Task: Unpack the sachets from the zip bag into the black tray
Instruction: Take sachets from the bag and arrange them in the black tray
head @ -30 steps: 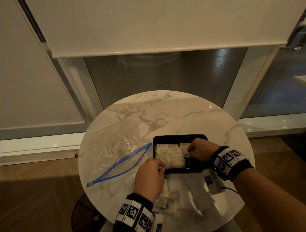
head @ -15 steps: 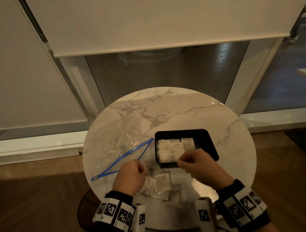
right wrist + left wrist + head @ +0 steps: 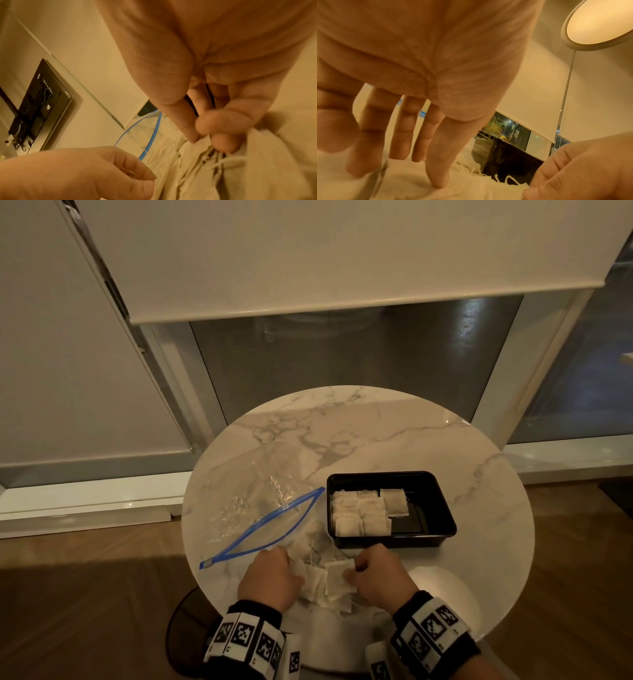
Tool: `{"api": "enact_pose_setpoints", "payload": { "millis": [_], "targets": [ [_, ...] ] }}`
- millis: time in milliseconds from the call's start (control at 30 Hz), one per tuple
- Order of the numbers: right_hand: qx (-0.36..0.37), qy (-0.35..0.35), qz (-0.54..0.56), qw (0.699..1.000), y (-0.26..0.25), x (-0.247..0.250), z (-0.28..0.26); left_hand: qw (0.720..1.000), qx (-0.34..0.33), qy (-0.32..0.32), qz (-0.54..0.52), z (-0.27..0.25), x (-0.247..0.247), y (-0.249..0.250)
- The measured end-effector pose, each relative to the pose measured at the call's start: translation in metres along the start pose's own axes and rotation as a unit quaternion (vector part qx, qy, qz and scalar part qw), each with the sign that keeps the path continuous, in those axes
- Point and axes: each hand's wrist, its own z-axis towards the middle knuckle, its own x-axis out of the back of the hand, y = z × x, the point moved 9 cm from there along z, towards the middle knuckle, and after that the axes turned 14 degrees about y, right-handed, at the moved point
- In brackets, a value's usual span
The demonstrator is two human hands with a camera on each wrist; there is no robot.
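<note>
Loose sachets (image 3: pixel 323 583) lie heaped at the bench's (image 3: pixel 479 474) six o'clock edge. Left hand (image 3: pixel 270 577) rests straight fingers (image 3: pixel 436 169) on them, grip apart. Right hand (image 3: pixel 378 575) pinches one sachet (image 3: pixel 337 578). Black tray (image 3: pixel 445 515), part-filled, sits at three o'clock; zip bag (image 3: pixel 260 508) at nine.

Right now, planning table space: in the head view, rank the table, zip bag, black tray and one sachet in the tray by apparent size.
1. Table
2. Zip bag
3. Black tray, not much smaller
4. Sachet

Both wrists wear black wristbands: the left wristband (image 3: pixel 245 640) and right wristband (image 3: pixel 432 632) each carry white square tags printed with black block-pattern markers.
</note>
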Motion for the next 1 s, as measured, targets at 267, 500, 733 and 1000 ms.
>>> {"api": "enact_pose_setpoints", "payload": {
  "millis": [267, 500, 733, 1000],
  "targets": [
    [0.031, 0.045, 0.015, 0.998, -0.008, 0.015, -0.004, 1.0, -0.008, 0.015, -0.01, 0.0, 0.002, -0.001],
    [0.12, 0.053, 0.044, 0.99, -0.032, 0.038, -0.016, 0.993, -0.069, 0.057, -0.074, 0.002, 0.016, 0.02],
    [0.244, 0.068, 0.106, 0.962, -0.067, 0.07, -0.027, 0.927, -0.153, 0.007, -0.342, -0.014, 0.042, 0.073],
    [0.237, 0.109, 0.221, 0.94, -0.068, 0.084, -0.025, 0.889, -0.15, -0.009, -0.432, -0.02, 0.044, 0.084]
  ]
}}
